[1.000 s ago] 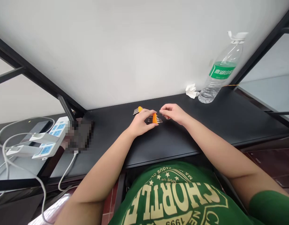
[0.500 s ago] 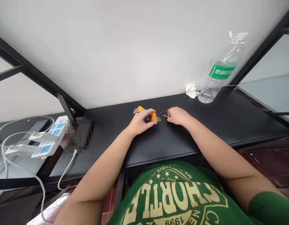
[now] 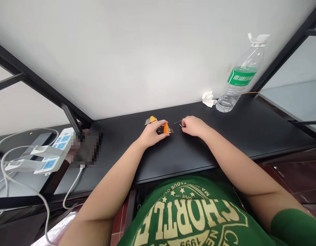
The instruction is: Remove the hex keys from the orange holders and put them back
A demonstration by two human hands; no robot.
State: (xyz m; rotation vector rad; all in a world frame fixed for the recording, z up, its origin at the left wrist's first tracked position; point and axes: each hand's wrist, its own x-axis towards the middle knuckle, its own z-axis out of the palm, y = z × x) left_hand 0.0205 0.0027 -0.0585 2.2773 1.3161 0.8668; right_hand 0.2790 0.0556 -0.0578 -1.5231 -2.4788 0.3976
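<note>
My left hand (image 3: 153, 135) grips an orange holder (image 3: 166, 128) between thumb and fingers, with several thin metal pieces sticking out of both its sides. Just behind that hand, a second orange holder (image 3: 153, 119) with several metal pieces lies on the black table (image 3: 173, 153). To the right, the fingers of my right hand (image 3: 191, 125) are closed on a thin metal piece (image 3: 181, 125) whose short end pokes out. Another thin metal rod (image 3: 177, 122) shows beside these fingertips; whether it is held or lies on the table, I cannot tell.
A large clear bottle (image 3: 237, 80) with a green label stands at the back right, beside crumpled white tissue (image 3: 208, 99). At the left are a white power strip (image 3: 56, 148), white cables and a pixelated dark object (image 3: 86, 148). Black metal frames rise on both sides.
The orange holder in my left hand has shifted slightly left. The metal piece at my right fingertips has changed its angle, and less of it shows.
</note>
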